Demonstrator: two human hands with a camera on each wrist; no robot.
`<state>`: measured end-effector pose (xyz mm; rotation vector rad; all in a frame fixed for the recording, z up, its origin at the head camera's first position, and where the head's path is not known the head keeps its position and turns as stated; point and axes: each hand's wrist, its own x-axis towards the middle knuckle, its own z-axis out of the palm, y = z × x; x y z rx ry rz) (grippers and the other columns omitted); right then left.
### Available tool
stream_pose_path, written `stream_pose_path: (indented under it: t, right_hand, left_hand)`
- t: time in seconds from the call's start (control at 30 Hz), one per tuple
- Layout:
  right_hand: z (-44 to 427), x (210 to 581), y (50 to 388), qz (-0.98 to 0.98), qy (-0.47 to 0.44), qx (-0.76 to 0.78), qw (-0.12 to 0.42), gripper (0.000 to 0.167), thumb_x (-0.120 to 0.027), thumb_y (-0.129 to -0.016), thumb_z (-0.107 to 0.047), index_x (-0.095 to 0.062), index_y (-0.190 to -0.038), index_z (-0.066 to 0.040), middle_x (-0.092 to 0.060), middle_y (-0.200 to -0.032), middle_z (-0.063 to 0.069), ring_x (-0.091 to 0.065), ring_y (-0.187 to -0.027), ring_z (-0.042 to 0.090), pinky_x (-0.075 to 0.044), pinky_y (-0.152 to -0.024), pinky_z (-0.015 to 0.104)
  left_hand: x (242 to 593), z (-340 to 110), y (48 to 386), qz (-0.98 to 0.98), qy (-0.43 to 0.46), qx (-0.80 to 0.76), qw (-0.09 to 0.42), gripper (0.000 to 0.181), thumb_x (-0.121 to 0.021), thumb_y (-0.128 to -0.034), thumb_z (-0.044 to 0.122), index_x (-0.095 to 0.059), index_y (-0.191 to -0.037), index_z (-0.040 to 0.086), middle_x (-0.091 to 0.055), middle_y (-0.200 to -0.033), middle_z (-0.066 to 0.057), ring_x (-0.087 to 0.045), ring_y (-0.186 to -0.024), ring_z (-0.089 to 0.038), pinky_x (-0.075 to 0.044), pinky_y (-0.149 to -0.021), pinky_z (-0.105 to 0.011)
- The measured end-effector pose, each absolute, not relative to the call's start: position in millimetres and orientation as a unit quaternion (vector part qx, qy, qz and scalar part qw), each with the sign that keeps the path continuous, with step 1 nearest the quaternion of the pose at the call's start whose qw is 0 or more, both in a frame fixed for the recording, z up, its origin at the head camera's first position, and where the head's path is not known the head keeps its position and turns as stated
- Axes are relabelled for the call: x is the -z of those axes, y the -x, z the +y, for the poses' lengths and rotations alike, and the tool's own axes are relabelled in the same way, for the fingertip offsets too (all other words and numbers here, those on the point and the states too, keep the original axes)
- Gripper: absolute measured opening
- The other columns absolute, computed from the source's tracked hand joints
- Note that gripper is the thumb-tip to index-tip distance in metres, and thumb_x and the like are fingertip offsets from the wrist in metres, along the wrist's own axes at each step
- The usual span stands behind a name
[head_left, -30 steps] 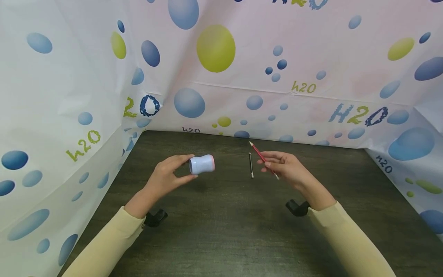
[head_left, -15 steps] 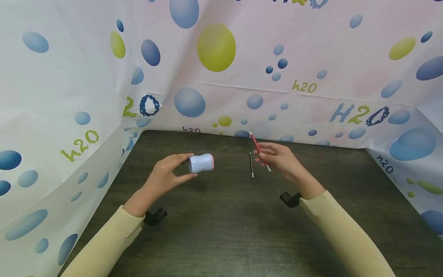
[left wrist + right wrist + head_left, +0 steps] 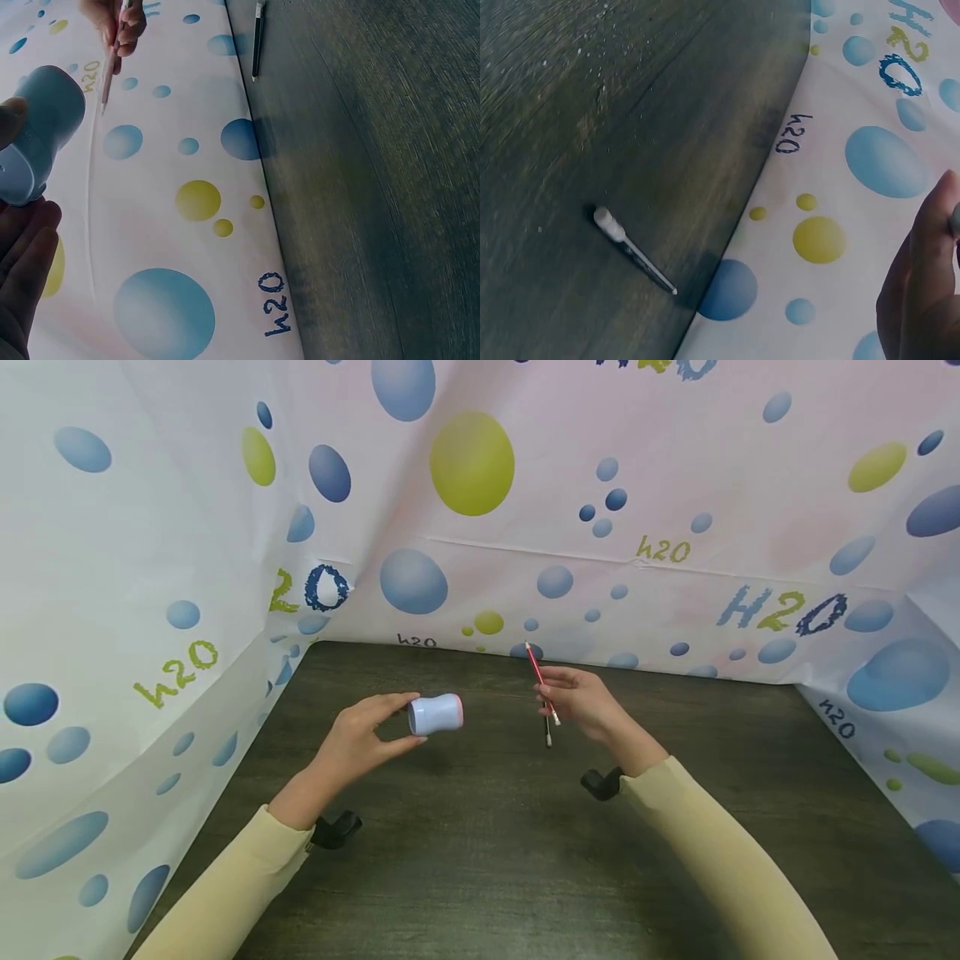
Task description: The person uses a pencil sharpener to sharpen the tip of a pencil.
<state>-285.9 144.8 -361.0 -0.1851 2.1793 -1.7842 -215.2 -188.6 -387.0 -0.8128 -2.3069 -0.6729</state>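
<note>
My left hand (image 3: 358, 739) holds a light blue, waisted, cup-like container (image 3: 437, 714) on its side above the table, thumb below and fingers above. Its right end is pink; in the left wrist view the container (image 3: 52, 120) looks smooth and plain. My right hand (image 3: 585, 703) pinches a red pencil (image 3: 535, 667), sharpened tip up and away, white eraser end toward me. Below it a dark pencil (image 3: 548, 732) lies on the table, its far part hidden by the right hand and red pencil. The right wrist view shows the dark pencil (image 3: 637, 251) whole.
The dark wooden table (image 3: 465, 843) reaches back to a white sheet (image 3: 660, 468) printed with blue and green bubbles, which also rises along the left and right sides. Black wrist camera mounts (image 3: 336, 831) sit under both wrists.
My right hand has moved left and slightly away with the red pencil, now over the dark pencil. The red pencil has turned more upright in the head view. The left hand stays nearly still.
</note>
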Motion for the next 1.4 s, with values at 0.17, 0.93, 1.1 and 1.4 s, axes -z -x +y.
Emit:
stream_pose_path:
  t: [0.17, 0.93, 1.1, 1.4]
  right_hand:
    - [136.0, 366.2, 292.0, 0.755, 0.044, 0.633, 0.163, 0.054, -0.049, -0.108, -0.006, -0.033, -0.158, 0.000, -0.050, -0.144, 0.022, -0.061, -0.092, 0.003, -0.062, -0.087, 0.023]
    - [97.7, 398.6, 312.6, 0.702, -0.053, 0.683, 0.191, 0.061, -0.042, -0.104, 0.008, -0.025, -0.162, -0.003, -0.038, -0.159, 0.027, -0.056, -0.097, 0.012, -0.055, -0.072, 0.016]
    - [92.8, 406.4, 315.5, 0.702, -0.064, 0.681, 0.199, 0.068, -0.040, -0.100, 0.014, -0.019, -0.163, 0.000, -0.039, -0.156, 0.025, -0.052, -0.091, 0.011, -0.053, -0.081, 0.021]
    - [87.1, 422.4, 317.9, 0.724, -0.060, 0.654, 0.212, 0.063, -0.043, -0.101, 0.013, -0.023, -0.160, 0.004, -0.043, -0.155, 0.027, -0.057, -0.090, 0.006, -0.053, -0.086, 0.022]
  left_hand:
    - [387.7, -188.2, 215.8, -0.870, 0.300, 0.261, 0.291, 0.058, -0.094, -0.0680, 0.010, -0.072, -0.120, -0.003, -0.077, -0.110, -0.020, -0.075, -0.091, -0.032, -0.064, -0.076, -0.043]
    - [387.3, -188.2, 215.7, -0.899, 0.243, 0.284, 0.229, 0.055, -0.091, -0.0752, 0.014, -0.071, -0.124, -0.002, -0.075, -0.118, -0.022, -0.075, -0.098, -0.036, -0.063, -0.085, -0.049]
    - [391.2, -190.4, 217.2, -0.897, 0.240, 0.290, 0.230, 0.056, -0.091, -0.0756, 0.015, -0.070, -0.124, -0.003, -0.075, -0.119, -0.023, -0.075, -0.097, -0.036, -0.063, -0.084, -0.049]
    - [393.5, -194.0, 217.1, -0.902, 0.232, 0.285, 0.229, 0.056, -0.090, -0.0763, 0.015, -0.070, -0.126, -0.002, -0.075, -0.118, -0.022, -0.075, -0.099, -0.035, -0.063, -0.085, -0.050]
